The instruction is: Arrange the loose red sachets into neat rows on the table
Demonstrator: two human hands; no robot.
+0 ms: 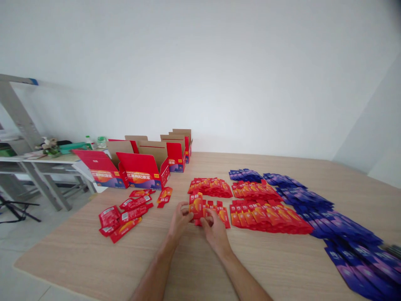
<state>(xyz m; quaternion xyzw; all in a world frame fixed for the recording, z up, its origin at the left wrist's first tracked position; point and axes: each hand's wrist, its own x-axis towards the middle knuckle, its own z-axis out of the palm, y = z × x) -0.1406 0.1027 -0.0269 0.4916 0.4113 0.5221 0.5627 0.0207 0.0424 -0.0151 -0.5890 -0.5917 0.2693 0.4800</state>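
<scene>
Between my two hands a red and orange sachet point(196, 204) stands nearly upright, its printed front towards me. My left hand point(181, 219) pinches its left edge between thumb and fingers. On the other side, my right hand point(215, 230) has its thumb and fingers closed at the lower right edge. Just behind the right hand lies a short row of red sachets point(223, 214), partly covered by the fingers. To the left, several loose red sachets point(125, 228) lie scattered, some with the barcode side up. One more sachet point(164, 195) lies alone near the boxes.
Open red cartons point(142, 167) stand at the back left. Overlapping rows of red sachets point(263, 215) fill the middle right, with fanned purple-blue sachets point(341, 223) beyond them. The wooden table's point(78, 255) edge runs along the left. A side desk point(40, 158) holds a bottle.
</scene>
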